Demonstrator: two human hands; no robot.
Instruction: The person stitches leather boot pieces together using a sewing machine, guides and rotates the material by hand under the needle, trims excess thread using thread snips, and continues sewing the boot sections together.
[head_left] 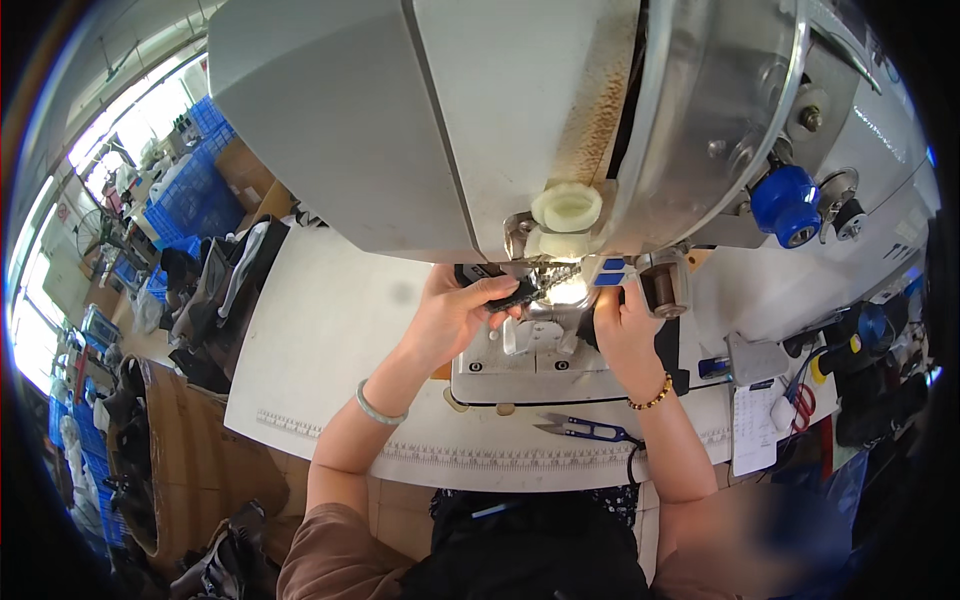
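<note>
Several blue crates (195, 205) stand well left of the machine (350, 130), and a brown carton (195, 440) sits lower on that side, off the table (300, 340), which seems to leave the worktop to the sewing. At the left of the machine's lit needle area, the left hand (455, 312) has its thumb and fingers clamped on a black piece (515, 296). The pinch is at the edge, probably so the piece can be steered without fingertips coming under the needle. The piece lies to the right of that hand's fingertips, between the two hands and under the machine's head. In front of the machine, the snips (588, 428) lie loose on the table, likely placed there to be within easy reach. At the right of the needle area is the right hand (625, 335), apart from the left; its fingertips go behind machine parts, so I cannot tell whether they grip anything. Farther right, beside the machine's base, are a white card (753, 428) and red-handled scissors (803, 406), perhaps set aside to stay out of the way.
</note>
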